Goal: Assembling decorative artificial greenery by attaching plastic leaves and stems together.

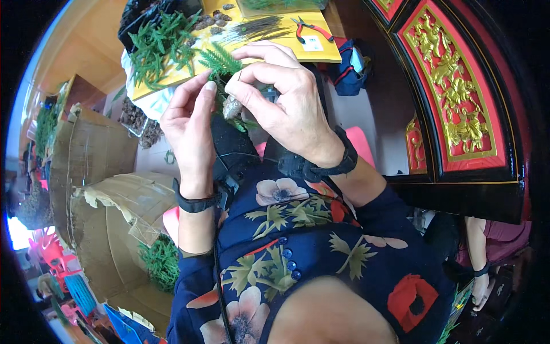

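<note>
My left hand (pixel 192 123) is closed, its thumb and forefinger pinching a green artificial pine sprig (pixel 219 60). On the other side of the sprig my right hand (pixel 286 94) is closed too, thumb and forefinger pressed together. What lies between those right fingertips is too small to make out. A brown pine cone (pixel 232 108) hangs just below the right thumb, against the sprig, with more green needles showing beneath it. How cone and sprig are joined is hidden by my fingers. Both hands are held above my lap, in front of the table's near edge.
On the yellow table (pixel 329 54) lie a heap of green sprigs (pixel 163 49), loose pine cones (pixel 216 22), dark thin stems (pixel 260 27) and red-handled pliers (pixel 309 28). A cardboard box (pixel 109 229) with greenery stands at left. A carved red-and-gold panel (pixel 452 80) rises at right. Another person's hand (pixel 481 289) shows lower right.
</note>
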`<action>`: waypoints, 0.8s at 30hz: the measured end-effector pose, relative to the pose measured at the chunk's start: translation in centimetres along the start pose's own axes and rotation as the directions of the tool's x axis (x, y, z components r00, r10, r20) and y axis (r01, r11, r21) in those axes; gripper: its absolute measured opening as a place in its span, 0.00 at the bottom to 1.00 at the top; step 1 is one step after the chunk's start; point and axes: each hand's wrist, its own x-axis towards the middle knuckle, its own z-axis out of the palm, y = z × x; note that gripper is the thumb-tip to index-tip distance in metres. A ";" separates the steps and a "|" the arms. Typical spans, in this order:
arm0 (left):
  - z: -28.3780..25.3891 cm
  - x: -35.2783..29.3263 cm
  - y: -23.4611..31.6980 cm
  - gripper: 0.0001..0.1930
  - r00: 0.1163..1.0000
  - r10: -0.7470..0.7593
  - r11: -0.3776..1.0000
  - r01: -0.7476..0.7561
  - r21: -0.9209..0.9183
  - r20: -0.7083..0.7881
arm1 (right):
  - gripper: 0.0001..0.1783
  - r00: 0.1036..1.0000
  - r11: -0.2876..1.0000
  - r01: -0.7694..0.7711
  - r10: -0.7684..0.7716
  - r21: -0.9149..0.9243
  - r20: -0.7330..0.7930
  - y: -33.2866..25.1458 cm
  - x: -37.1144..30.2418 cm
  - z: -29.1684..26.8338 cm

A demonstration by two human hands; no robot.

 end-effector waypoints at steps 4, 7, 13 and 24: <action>0.9 -0.3 0.6 0.10 0.961 0.276 0.927 -0.264 0.267 -0.005 | 0.06 1.000 1.000 -0.008 0.009 -0.030 0.009 0.4 -0.1 -0.2; 0.8 -0.6 0.7 0.10 0.975 0.220 0.946 -0.209 0.248 -0.019 | 0.05 1.000 0.992 -0.011 0.014 -0.125 0.023 0.6 -0.2 -0.2; 1.0 -0.7 0.5 0.09 0.988 0.157 0.977 -0.153 0.151 -0.013 | 0.05 1.000 0.969 -0.013 0.020 -0.248 0.024 0.2 -0.2 -0.3; 1.0 -0.6 0.9 0.09 0.990 -0.131 0.980 0.138 -0.144 0.058 | 0.05 1.000 0.969 0.002 0.004 -0.246 0.020 -0.1 -0.4 0.0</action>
